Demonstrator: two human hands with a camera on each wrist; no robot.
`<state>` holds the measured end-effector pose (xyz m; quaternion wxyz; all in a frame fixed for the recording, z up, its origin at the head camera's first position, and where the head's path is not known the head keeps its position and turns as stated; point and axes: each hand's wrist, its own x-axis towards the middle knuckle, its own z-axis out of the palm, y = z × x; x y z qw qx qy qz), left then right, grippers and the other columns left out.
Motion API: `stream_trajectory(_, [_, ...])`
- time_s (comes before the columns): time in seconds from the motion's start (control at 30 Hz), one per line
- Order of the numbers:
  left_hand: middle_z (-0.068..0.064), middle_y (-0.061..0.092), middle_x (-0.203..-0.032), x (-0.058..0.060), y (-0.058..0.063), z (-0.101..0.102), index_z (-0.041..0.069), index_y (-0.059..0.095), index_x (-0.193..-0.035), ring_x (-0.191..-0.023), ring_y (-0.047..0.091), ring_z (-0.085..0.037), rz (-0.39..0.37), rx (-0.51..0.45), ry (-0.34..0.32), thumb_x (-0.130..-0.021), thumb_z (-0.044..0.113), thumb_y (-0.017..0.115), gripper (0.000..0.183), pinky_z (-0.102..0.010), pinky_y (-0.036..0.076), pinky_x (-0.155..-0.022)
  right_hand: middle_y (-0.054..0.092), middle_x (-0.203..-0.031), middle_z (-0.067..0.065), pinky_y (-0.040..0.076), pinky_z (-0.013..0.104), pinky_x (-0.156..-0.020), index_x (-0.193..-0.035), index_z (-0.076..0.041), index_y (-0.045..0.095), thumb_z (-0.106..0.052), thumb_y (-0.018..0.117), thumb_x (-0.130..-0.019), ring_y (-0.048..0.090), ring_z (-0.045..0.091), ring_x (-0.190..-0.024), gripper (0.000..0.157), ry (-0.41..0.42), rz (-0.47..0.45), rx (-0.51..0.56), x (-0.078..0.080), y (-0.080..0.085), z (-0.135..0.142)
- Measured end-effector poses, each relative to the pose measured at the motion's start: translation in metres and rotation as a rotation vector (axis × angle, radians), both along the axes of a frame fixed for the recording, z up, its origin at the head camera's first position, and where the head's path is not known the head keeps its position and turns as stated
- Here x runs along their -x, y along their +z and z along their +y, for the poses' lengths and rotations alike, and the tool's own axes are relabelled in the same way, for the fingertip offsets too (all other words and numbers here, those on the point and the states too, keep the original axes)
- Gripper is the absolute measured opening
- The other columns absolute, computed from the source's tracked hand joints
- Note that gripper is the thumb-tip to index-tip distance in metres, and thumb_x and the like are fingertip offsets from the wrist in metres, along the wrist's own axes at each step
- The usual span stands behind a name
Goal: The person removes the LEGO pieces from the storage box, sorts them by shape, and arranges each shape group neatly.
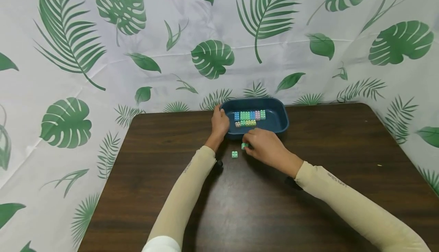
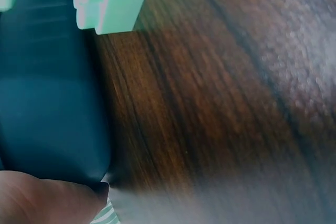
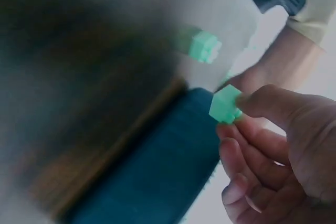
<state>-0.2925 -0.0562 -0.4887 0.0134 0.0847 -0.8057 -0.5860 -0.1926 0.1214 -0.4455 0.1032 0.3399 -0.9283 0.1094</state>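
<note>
At the far side of the table stands a dark blue tray [image 1: 282, 119]. My left hand [image 1: 220, 122] grips its left end, and the left wrist view shows one digit [image 2: 47, 198] against the wall. Just in front of the tray, my right hand [image 1: 266, 145] pinches a light green toy building brick [image 3: 226, 104] between thumb and fingertips. A second light green brick [image 1: 234, 154] lies on the table, nearer than the held one. Inside the tray, blue, green, pink and yellow bricks [image 1: 245, 115] sit in two rows.
The dark wooden table [image 1: 164, 168] ends just behind the tray, against a white leaf-print cloth [image 1: 164, 73]. A small yellowish speck [image 1: 379, 165] lies at the table's right. Each wrist has a black strap below it.
</note>
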Motion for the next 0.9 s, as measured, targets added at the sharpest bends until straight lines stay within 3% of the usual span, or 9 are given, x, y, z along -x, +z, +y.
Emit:
stream_trajectory(0.3, [-0.019, 0.044, -0.165, 0.002, 0.0, -0.002, 0.01, 0.03, -0.165, -0.148, 0.049, -0.034, -0.011, 0.008, -0.014, -0.118, 0.027, 0.025, 0.05, -0.052, 0.047, -0.114, 0.073, -0.088, -0.002, 0.059, 0.035, -0.073, -0.094, -0.016, 0.079, -0.023, 0.087, -0.09, 0.068, 0.017, -0.081, 0.011, 0.051, -0.038, -0.086, -0.001, -0.021, -0.003])
stream_trajectory(0.43, [-0.02, 0.045, -0.164, 0.003, 0.001, -0.001, 0.01, 0.03, -0.165, -0.144, 0.053, -0.035, -0.017, 0.011, -0.013, -0.118, 0.027, 0.024, 0.05, -0.051, 0.047, -0.109, 0.071, -0.086, -0.003, 0.057, 0.034, -0.072, -0.092, -0.018, 0.078, -0.024, 0.086, -0.09, 0.066, 0.016, -0.078, 0.011, 0.058, -0.046, -0.088, 0.0, -0.027, -0.002])
stream_trajectory(0.67, [-0.02, 0.046, -0.164, 0.002, 0.001, 0.001, 0.01, 0.032, -0.164, -0.146, 0.051, -0.033, -0.023, 0.023, -0.006, -0.118, 0.026, 0.027, 0.048, -0.051, 0.047, -0.113, 0.072, -0.089, -0.003, 0.057, 0.033, -0.073, -0.096, -0.018, 0.079, -0.026, 0.086, -0.091, 0.066, 0.015, -0.081, 0.011, 0.057, -0.042, -0.072, 0.0, -0.034, 0.001])
stream_trajectory(0.9, [-0.023, 0.051, -0.158, 0.002, 0.002, 0.0, 0.009, 0.031, -0.164, -0.124, 0.06, -0.036, -0.016, 0.02, -0.006, -0.118, 0.025, 0.026, 0.049, -0.048, 0.047, -0.101, 0.072, -0.089, -0.004, 0.057, 0.034, -0.073, -0.095, -0.019, 0.079, -0.027, 0.086, -0.091, 0.066, 0.015, -0.082, 0.012, 0.071, -0.013, -0.06, 0.002, -0.037, 0.001])
